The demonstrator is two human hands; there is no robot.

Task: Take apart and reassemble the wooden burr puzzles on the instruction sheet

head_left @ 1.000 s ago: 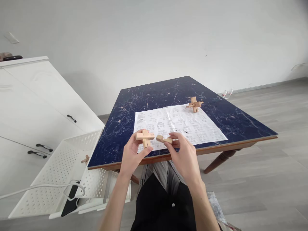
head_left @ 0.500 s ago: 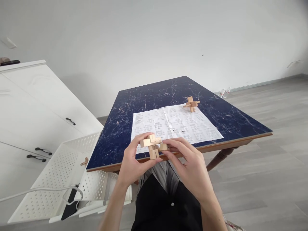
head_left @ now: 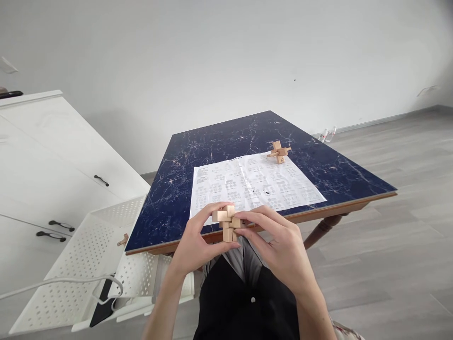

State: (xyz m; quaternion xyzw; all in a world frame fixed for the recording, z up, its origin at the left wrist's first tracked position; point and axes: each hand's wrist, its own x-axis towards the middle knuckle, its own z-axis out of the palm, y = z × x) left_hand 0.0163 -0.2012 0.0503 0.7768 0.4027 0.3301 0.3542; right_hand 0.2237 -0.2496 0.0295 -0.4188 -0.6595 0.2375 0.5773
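A pale wooden burr puzzle (head_left: 228, 232) of interlocking notched bars is held above the table's near edge. My left hand (head_left: 197, 237) grips it from the left, fingers over the top and thumb under the lowest bar. On the other side, my right hand (head_left: 278, 243) pinches a short wooden puzzle piece (head_left: 236, 223) between thumb and fingers, against the puzzle's middle. Fingers hide part of this piece, and how deep it sits I cannot tell. A printed instruction sheet (head_left: 226, 182) with creases lies flat behind my hands. Another wooden burr puzzle (head_left: 279, 152) stands at its far right corner.
The dark blue marbled table (head_left: 170, 189) has a wooden edge. At left, a white perforated basket (head_left: 74, 264) holds a small wooden piece (head_left: 123, 240) and a white cable (head_left: 71, 278). Beyond it stands a white cabinet (head_left: 63, 156). Clear bottles (head_left: 327, 134) are on the floor behind the table.
The piece in my right hand has moved left and now sits closer in against the puzzle's middle. The puzzle has shifted slightly right and down and turned a little.
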